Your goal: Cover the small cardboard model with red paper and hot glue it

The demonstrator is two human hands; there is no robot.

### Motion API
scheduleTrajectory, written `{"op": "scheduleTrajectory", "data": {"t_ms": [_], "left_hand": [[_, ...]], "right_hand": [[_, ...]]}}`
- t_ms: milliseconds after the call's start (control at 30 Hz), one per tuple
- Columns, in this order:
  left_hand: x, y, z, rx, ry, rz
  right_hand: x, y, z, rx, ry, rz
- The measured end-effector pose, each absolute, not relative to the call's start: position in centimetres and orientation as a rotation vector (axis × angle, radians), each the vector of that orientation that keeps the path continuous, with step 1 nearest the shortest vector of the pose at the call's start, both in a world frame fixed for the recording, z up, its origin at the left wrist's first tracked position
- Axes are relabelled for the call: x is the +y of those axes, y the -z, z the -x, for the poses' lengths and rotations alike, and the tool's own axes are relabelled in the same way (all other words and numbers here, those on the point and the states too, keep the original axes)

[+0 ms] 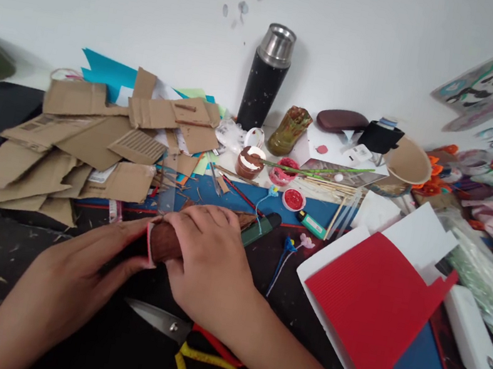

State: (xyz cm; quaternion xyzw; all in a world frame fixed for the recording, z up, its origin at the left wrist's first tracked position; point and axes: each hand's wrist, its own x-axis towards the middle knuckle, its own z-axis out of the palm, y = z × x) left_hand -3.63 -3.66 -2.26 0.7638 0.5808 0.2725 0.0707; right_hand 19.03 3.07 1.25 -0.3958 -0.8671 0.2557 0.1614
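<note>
Both my hands meet over a brown painted craft piece (164, 242) lying on the dark mat at centre. My right hand (209, 260) is curled over its top, fingers pressed down on it. My left hand (89, 265) comes in from the left, thumb and fingers pinching the piece's left end, where a thin pink-red edge (148, 243) shows. Most of the piece is hidden under my right hand. Yellow-handled scissors (197, 354) lie just below my right wrist, blades pointing left.
Torn cardboard (86, 143) is heaped at left. A black flask (265, 79), paint pots (292, 199), sticks and a paper cup (405, 162) crowd the back. A red corrugated sheet (373, 302) on white card lies at right, beside a white adapter (471, 329).
</note>
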Motion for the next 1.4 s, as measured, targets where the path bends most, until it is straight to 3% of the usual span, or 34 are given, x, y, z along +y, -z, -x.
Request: {"op": "scheduleTrajectory", "data": {"t_ms": [1400], "left_hand": [[-2.8,3.4,2.8,1.77,-0.84,-1.968]], "right_hand": [[4.7,-2.4,-18.5,-2.623,-0.729,1.234]]}}
